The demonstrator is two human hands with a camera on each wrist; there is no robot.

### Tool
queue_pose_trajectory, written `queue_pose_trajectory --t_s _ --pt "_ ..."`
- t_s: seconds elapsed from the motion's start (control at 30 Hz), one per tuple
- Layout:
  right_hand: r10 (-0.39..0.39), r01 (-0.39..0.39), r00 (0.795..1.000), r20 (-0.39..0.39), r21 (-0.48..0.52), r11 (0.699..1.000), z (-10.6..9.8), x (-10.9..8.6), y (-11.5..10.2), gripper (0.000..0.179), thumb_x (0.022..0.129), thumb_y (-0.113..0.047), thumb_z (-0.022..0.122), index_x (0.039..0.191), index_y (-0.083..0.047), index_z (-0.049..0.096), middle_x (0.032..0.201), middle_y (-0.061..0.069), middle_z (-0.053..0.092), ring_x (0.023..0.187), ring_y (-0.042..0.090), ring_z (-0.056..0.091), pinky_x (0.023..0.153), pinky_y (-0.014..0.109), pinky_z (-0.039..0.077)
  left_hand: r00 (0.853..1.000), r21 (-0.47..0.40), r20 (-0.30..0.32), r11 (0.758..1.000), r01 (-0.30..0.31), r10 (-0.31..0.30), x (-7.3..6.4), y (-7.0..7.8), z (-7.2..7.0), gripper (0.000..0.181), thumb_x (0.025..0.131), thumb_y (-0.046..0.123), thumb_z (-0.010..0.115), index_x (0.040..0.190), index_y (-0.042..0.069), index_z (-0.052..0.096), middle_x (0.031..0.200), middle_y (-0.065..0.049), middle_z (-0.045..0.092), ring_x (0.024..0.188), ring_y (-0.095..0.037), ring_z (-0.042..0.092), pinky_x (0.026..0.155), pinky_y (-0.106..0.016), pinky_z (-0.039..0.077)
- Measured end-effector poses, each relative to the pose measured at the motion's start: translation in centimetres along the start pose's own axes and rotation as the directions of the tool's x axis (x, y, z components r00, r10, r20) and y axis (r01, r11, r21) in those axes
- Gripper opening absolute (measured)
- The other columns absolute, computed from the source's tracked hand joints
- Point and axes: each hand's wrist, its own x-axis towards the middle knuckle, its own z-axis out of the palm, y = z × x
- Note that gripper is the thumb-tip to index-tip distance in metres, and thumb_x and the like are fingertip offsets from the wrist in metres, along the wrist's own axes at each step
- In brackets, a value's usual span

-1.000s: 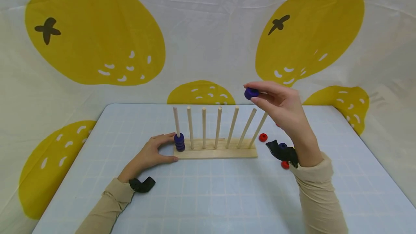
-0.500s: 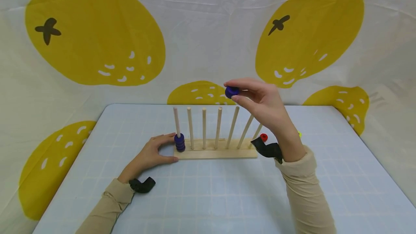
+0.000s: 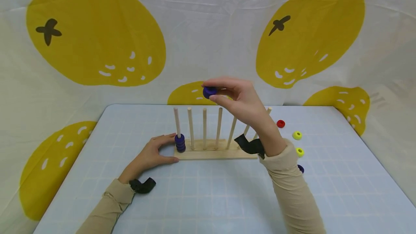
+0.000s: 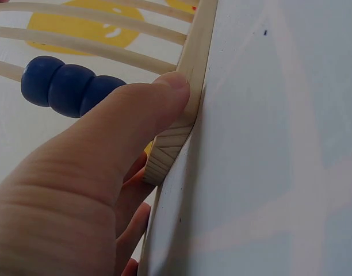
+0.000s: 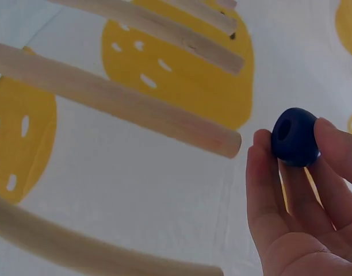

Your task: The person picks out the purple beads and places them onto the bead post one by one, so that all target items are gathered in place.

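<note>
Bead (image 3: 209,92): in air above rack (image 3: 211,155), touching no pegs (image 3: 204,129). Right hand (image 3: 243,102): thumb and fingertips pinch bead's sides, hole uncovered. Left hand (image 3: 154,151): thumb apart from fingers, gripping rack's end beside stacked beads (image 3: 180,143). Handling, judged: bead light, stiff, hardly fragile; smooth rounded sides could slip. Best hold: opposite sides, hole kept free.
</note>
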Motion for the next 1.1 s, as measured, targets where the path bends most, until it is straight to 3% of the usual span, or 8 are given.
queue_pose_trajectory --t_s 0.33,0.5,0.63,0.87,1.1 --pt "-0.097 0.091 0.988 0.121 0.051 0.995 2.0 2.1 0.8 0.030 0.092 0.007 0.065 0.122 0.006 0.067 0.121 0.014 0.067 0.108 0.022 0.065 0.098 0.039 0.051 1.000 0.009 0.002 1.000 0.005 -0.005 0.0 -0.3 0.0 0.066 0.069 0.032 0.092 0.129 0.018 0.067 0.141 -0.007 0.057 0.132 -0.031 0.050 0.107 -0.059 0.033" --pt "-0.091 0.074 0.977 0.194 0.097 0.993 2.8 3.1 1.3 0.030 0.092 0.005 0.065 0.122 0.004 0.067 0.121 0.011 0.068 0.107 0.023 0.066 0.096 0.041 0.052 1.000 0.009 0.009 1.000 0.025 -0.025 0.0 -0.2 0.0 0.068 0.070 0.034 0.091 0.131 0.019 0.066 0.142 -0.006 0.056 0.133 -0.029 0.049 0.108 -0.058 0.032" --pt "-0.081 0.058 0.969 0.234 0.105 0.993 3.3 3.6 1.6 0.030 0.092 0.004 0.067 0.122 0.003 0.068 0.120 0.011 0.069 0.106 0.021 0.067 0.095 0.039 0.052 1.000 0.004 0.002 1.000 0.006 -0.006 0.1 -0.2 0.0 0.067 0.069 0.032 0.092 0.129 0.017 0.067 0.140 -0.007 0.058 0.132 -0.030 0.050 0.107 -0.058 0.035" --pt "-0.082 0.055 0.948 0.307 0.096 0.994 4.0 4.1 2.4 0.029 0.089 0.005 0.069 0.118 0.005 0.069 0.118 0.013 0.069 0.104 0.019 0.067 0.094 0.041 0.053 0.999 0.005 -0.011 0.999 -0.035 0.035 0.3 -0.2 0.1 0.067 0.068 0.030 0.092 0.128 0.015 0.067 0.137 -0.006 0.061 0.130 -0.030 0.052 0.106 -0.058 0.037" --pt "-0.049 0.041 0.937 0.347 0.030 0.999 4.4 4.3 2.7 0.027 0.088 0.004 0.072 0.115 0.005 0.070 0.114 0.013 0.070 0.100 0.015 0.068 0.092 0.036 0.054 1.000 -0.002 -0.003 1.000 -0.030 0.030 0.3 -0.4 0.1 0.066 0.070 0.032 0.092 0.129 0.016 0.066 0.137 -0.004 0.060 0.131 -0.029 0.052 0.107 -0.056 0.037"
